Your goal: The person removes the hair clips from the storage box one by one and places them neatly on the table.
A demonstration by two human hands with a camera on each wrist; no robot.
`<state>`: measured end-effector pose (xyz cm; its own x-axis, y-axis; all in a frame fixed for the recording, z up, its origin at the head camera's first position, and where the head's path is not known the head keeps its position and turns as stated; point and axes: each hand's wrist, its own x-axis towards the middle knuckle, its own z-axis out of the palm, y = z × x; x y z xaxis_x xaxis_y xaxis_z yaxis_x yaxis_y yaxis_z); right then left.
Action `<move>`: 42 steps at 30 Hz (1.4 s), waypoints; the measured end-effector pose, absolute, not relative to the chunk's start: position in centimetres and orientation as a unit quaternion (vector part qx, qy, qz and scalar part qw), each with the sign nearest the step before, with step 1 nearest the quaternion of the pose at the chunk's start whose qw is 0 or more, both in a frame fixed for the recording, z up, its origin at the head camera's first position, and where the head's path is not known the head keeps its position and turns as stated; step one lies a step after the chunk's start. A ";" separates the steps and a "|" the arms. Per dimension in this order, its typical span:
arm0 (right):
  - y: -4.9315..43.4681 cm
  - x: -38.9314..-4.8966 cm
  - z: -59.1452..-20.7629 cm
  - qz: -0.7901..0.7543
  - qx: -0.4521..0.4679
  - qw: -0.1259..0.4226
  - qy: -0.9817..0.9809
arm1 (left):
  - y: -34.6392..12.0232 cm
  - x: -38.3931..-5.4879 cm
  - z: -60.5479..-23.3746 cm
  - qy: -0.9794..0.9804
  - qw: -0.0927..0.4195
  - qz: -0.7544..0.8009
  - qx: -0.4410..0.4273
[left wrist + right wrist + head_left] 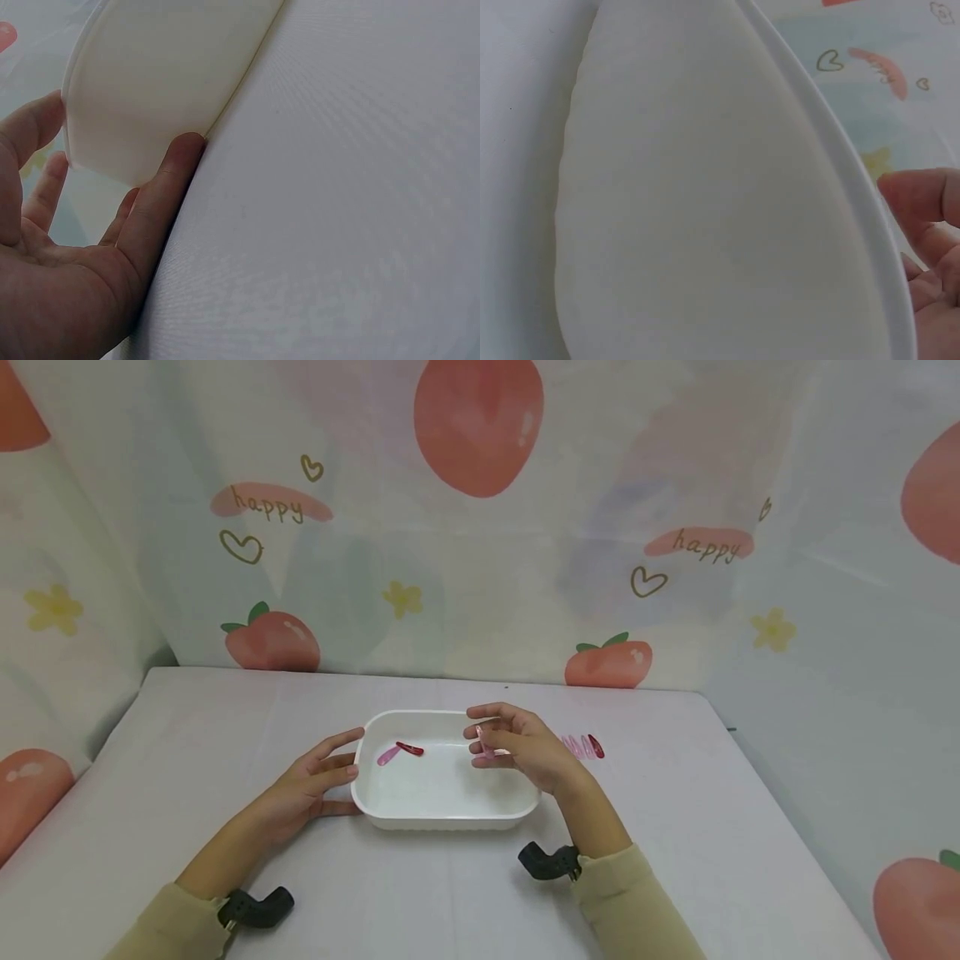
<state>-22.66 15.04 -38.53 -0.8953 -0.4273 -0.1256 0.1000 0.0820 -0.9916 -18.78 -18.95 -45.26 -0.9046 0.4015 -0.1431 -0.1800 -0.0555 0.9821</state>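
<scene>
A white tray (442, 795) sits on the table with a pink hair clip (387, 756) and a red hair clip (410, 749) lying touching in its left part. Against the tray's left end rests my left hand (303, 789), its fingers spread along rim and side; the left wrist view shows the fingertips at the tray wall (157, 82). Over the tray's right part, my right hand (525, 747) pinches another pink hair clip (483, 742) between thumb and fingers. In the right wrist view, the tray side (705, 187) hides much of that hand, and its clip is not visible.
To the right of the tray, partly behind the right hand, several pink hair clips (577, 747) lie in a row with a dark red clip (596, 746) at its right end. A white cloth covers the table (420, 893). A fruit-patterned curtain (480, 585) stands behind.
</scene>
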 end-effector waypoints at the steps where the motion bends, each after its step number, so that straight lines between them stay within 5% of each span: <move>1: 15.1 -22.6 -38.5 -0.669 -0.118 0.200 0.706 | -18.9 -18.8 -45.2 0.658 0.201 0.721 0.084; 42: 22.1 -23.8 -37.2 -0.662 -0.080 0.036 0.745 | -18.9 -18.8 -45.3 0.657 0.199 0.722 0.087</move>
<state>-23.85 22.13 -37.16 -0.9845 -0.1674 0.0528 -0.0721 0.1113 -0.9912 -18.77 -18.94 -45.34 -0.9056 0.4019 -0.1355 -0.1725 -0.0571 0.9834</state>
